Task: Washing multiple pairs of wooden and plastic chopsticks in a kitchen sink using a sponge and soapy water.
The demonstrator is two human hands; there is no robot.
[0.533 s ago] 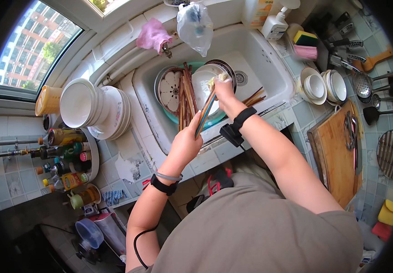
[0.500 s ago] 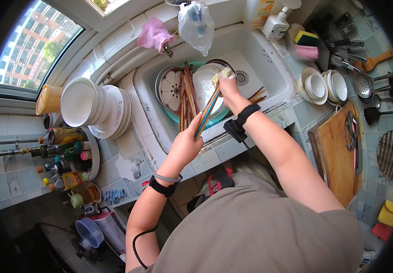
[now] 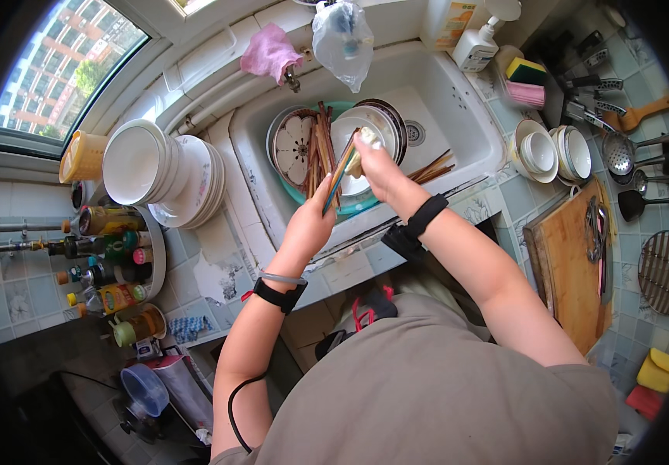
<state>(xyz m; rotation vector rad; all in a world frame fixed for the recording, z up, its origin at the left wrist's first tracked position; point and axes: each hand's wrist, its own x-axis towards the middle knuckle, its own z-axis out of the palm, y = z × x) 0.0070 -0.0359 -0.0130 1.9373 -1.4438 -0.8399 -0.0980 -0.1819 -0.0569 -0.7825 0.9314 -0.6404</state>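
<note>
Over the sink [image 3: 458,143], my left hand [image 3: 311,225] is closed around the lower ends of a few chopsticks [image 3: 337,180], one with a blue stripe. My right hand [image 3: 381,169] presses a pale crumpled cloth [image 3: 355,164] against their upper part. Beneath both hands stands a turquoise basin [image 3: 362,206]. Inside it are a flower-patterned dish [image 3: 292,147], a bundle of brown chopsticks [image 3: 320,147] and several stacked white plates [image 3: 373,116]. More chopsticks [image 3: 432,168] lie at the sink's front right.
Stacked bowls [image 3: 131,163] and plates [image 3: 195,182] stand left of the sink. To the right are small bowls [image 3: 537,151], a cutting board [image 3: 563,256], sponges [image 3: 526,71] and a pump bottle [image 3: 475,50]. A pink cloth [image 3: 268,53] hangs over the tap.
My right hand has slid with the cloth down and left along the chopsticks, nearer my left hand. My left hand has moved slightly up and left, still holding them.
</note>
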